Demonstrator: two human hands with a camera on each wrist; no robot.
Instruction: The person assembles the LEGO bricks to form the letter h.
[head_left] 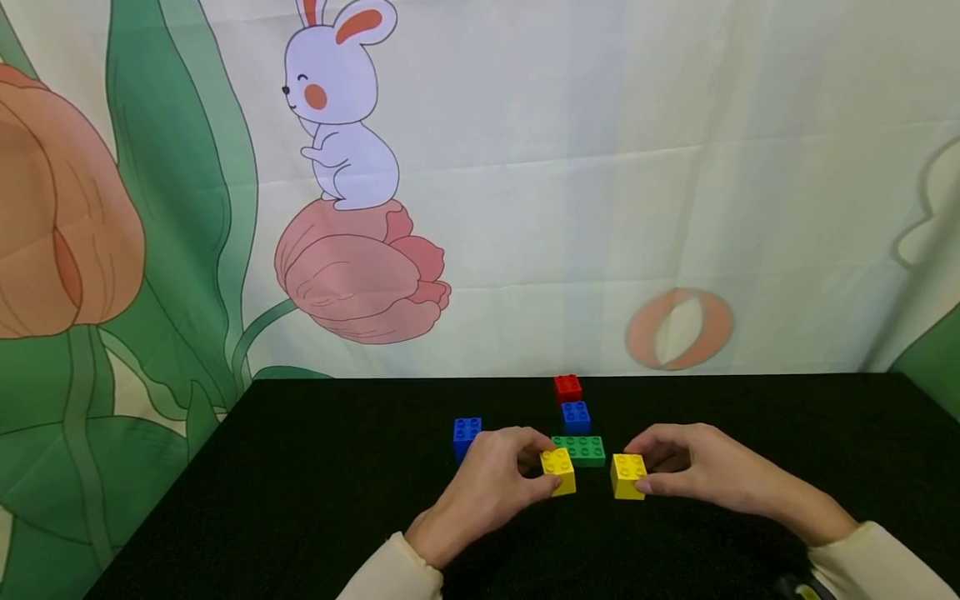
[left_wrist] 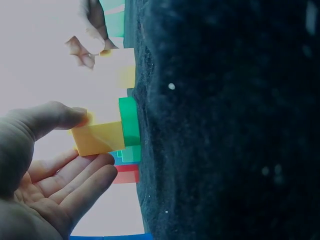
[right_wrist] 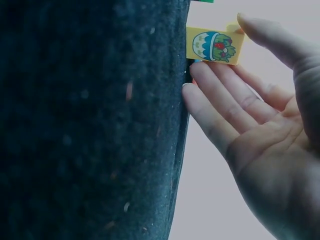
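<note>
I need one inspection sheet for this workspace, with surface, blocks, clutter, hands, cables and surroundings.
Surface: dark table.
Blocks: left yellow block, right yellow block, green block, two blue blocks, red block farthest back.
Clutter: dark object near the right sleeve, cut off, unclear.
Hands: left hand pinches left yellow block; right hand pinches right yellow block.
Cables: nothing seen.
Surroundings: pale cloth behind, printed with rabbit and flowers.
</note>
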